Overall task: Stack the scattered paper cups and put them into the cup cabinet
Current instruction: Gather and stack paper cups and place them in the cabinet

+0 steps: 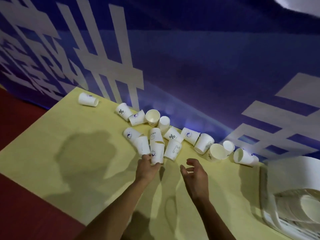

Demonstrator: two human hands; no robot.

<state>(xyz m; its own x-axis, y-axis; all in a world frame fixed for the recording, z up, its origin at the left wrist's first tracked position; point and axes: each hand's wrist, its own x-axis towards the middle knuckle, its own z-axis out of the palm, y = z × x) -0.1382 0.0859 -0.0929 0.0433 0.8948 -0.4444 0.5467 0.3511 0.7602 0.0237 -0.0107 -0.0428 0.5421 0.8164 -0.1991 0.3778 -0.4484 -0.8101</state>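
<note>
1 paper cup (156, 153) in the grip of the left hand (147, 168), right hand (195, 175) loose-fingered and empty, other cups (173, 149) around

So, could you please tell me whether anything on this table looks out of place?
Most paper cups lie tipped on their sides, scattered by the blue wall on the yellow table; a lone cup lies apart near the far left corner.

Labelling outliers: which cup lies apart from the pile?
The lone cup at the far-left corner of the table, on its side; the pile sits well right.
</note>
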